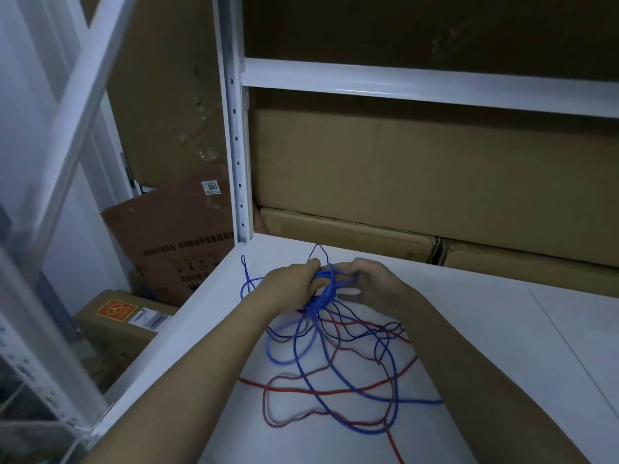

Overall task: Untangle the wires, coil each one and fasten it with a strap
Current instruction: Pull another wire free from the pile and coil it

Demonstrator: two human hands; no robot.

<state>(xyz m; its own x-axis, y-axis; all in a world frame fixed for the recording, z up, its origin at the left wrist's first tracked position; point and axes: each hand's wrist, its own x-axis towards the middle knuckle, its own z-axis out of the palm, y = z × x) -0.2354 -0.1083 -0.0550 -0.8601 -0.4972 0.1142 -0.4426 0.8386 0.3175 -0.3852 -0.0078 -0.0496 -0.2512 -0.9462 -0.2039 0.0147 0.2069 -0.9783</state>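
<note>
A white shelf [485, 346] carries tangled blue wire [303, 373] and red wire [335, 393].

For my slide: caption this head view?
Both hands grip a bundled blue wire above tangled red wire on a white shelf.

Both hands [290, 283] around blue wire [323, 289]

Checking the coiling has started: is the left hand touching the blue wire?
Touching. The head view shows the left hand with fingers curled round the bunched blue wire.
</note>
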